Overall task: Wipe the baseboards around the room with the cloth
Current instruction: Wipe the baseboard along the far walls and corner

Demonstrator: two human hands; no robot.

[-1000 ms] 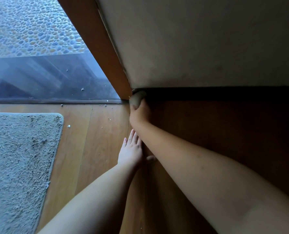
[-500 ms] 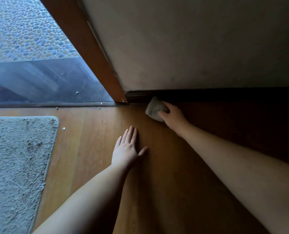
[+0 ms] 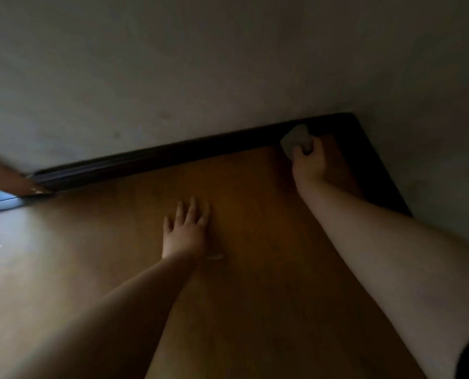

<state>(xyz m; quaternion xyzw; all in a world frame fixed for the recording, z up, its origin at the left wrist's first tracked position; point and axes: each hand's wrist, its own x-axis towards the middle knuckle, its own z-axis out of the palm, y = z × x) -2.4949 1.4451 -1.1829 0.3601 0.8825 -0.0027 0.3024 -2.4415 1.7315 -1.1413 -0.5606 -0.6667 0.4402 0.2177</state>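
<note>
The right hand point(image 3: 308, 165) gripped the cloth point(image 3: 296, 142), pressed against the dark baseboard point(image 3: 156, 160) near its corner. The left hand point(image 3: 185, 232) lay flat, fingers straight, on the floor point(image 3: 255, 269) before the baseboard. Steady pressure into that corner would serve best. No containers showed.

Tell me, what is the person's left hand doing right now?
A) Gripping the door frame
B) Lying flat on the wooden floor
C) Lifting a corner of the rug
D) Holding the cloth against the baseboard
B: the left hand lies flat with fingers spread on the wooden floor, while the right hand holds the cloth at the dark baseboard.
</note>
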